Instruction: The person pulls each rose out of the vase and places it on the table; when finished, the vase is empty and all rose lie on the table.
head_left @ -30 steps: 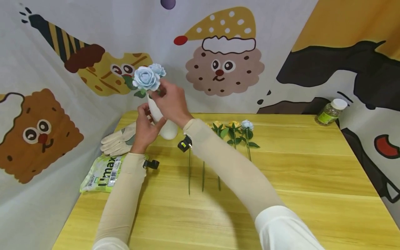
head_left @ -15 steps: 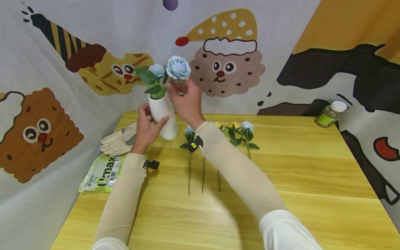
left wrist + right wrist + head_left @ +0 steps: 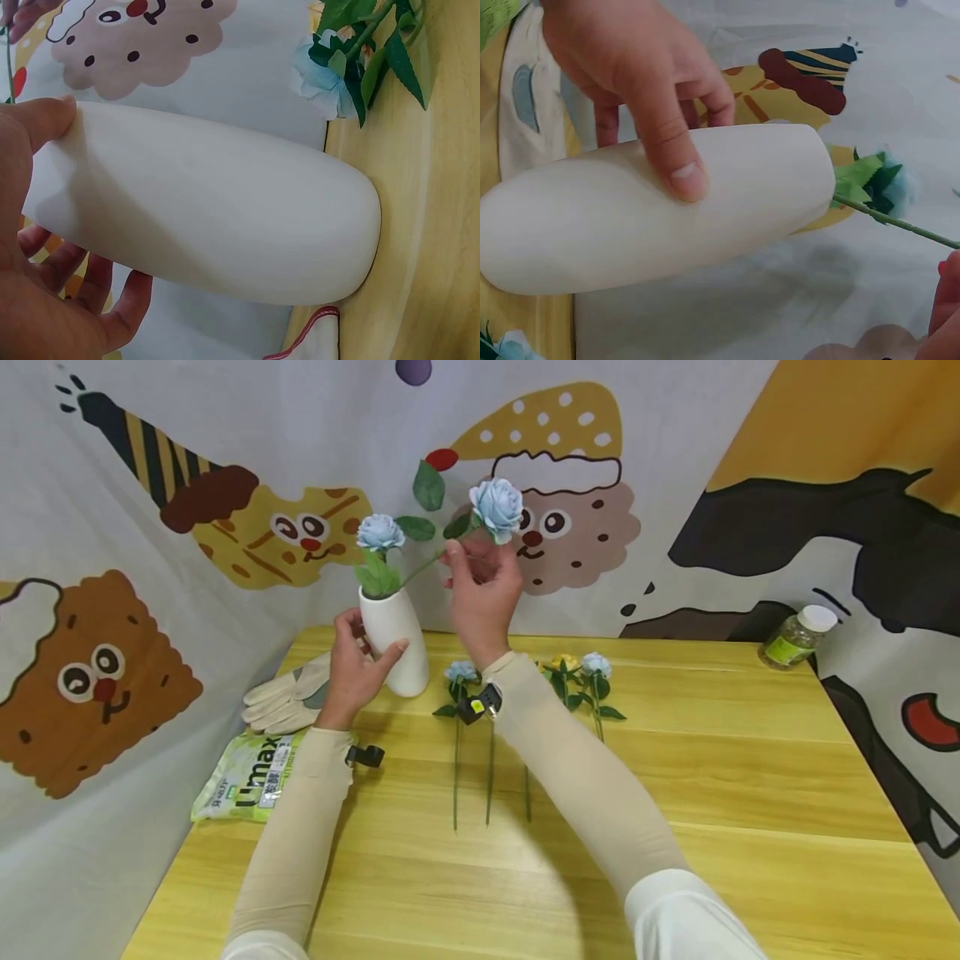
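My left hand [image 3: 351,672] holds the white vase [image 3: 397,631] near its upper half, thumb on one side and fingers on the other. The vase leans slightly, its base at the table. One light blue rose [image 3: 380,532] with green leaves stands in its mouth. To the right and above, my right hand [image 3: 487,597] pinches the stem of a second light blue rose [image 3: 497,508]. That rose's green stem [image 3: 900,223] slants down to the vase's rim; its lower end is hidden inside. In the left wrist view the vase [image 3: 217,202] lies across the picture.
Several stemmed flowers lie on the wooden table [image 3: 720,760], among them a blue rose [image 3: 461,672] and a yellow flower [image 3: 566,662], partly behind my right arm. Left are a glove [image 3: 281,702] and a green package [image 3: 240,781]. A lidded jar [image 3: 791,639] stands back right.
My right hand has moved right from above the vase, drawing its rose out to the side so the stem now slants over the rim. My left hand and the vase have stayed nearly still.
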`<state>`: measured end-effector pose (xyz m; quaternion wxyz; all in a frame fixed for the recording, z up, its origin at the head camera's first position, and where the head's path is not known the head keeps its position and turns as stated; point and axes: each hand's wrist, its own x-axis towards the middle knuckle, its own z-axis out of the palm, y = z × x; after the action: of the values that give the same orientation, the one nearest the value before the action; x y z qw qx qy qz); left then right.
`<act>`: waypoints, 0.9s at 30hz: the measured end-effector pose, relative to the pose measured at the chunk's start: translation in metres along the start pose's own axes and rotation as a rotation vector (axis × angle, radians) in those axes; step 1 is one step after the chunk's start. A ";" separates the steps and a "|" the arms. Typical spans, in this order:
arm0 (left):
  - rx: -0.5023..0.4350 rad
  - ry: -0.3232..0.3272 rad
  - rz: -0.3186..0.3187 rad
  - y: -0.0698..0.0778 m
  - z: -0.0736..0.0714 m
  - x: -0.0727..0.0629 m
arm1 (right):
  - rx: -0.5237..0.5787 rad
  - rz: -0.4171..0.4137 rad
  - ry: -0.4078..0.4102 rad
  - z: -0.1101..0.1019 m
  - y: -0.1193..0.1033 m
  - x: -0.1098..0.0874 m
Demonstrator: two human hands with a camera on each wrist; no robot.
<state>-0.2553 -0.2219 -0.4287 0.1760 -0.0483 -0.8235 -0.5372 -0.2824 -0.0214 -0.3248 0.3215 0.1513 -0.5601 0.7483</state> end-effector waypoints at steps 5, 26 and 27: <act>0.004 -0.004 0.002 0.000 0.001 0.001 | 0.043 0.021 0.095 -0.006 -0.001 0.004; 0.012 -0.004 -0.021 -0.003 0.001 0.001 | 0.221 0.180 0.254 -0.065 0.012 -0.003; 0.015 -0.004 -0.021 -0.004 0.001 0.002 | 0.217 0.193 0.256 -0.068 0.012 -0.005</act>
<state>-0.2579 -0.2226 -0.4318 0.1688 -0.0395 -0.8283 -0.5328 -0.2777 0.0390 -0.3593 0.2984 0.0343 -0.4428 0.8448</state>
